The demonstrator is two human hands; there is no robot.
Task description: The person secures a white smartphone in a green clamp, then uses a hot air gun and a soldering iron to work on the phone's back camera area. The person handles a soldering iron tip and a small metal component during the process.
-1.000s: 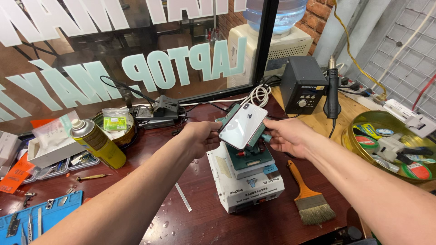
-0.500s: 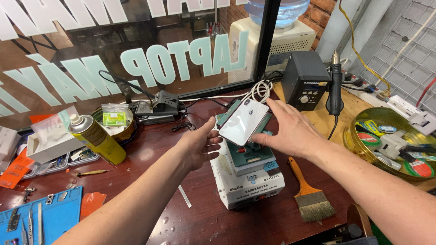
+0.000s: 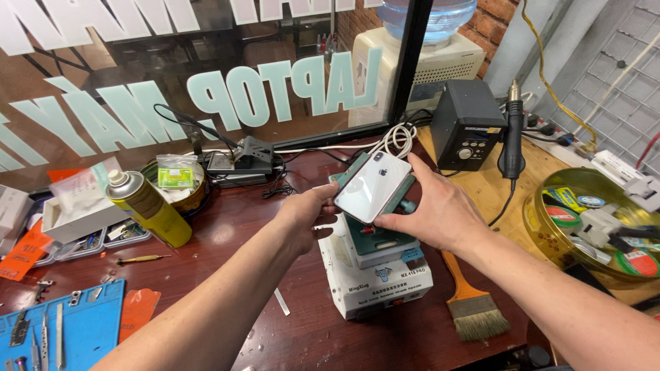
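Smartphone (image 3: 372, 187) held face-down over the white heating machine (image 3: 375, 275).
Left hand (image 3: 302, 221) pinches its 9 o'clock edge, right hand (image 3: 434, 214) clamps 3 o'clock; a loosened grip could drop it onto the table (image 3: 227, 227).

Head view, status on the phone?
Both hands, left and right, grip the white glossy-backed phone. Phone tilted over the green-topped white machine. Nothing in the way.

my L hand (image 3: 302, 220): bare, no glove/ring | my R hand (image 3: 436, 213): bare, no glove/watch | both forearms bare, no sleeves in view
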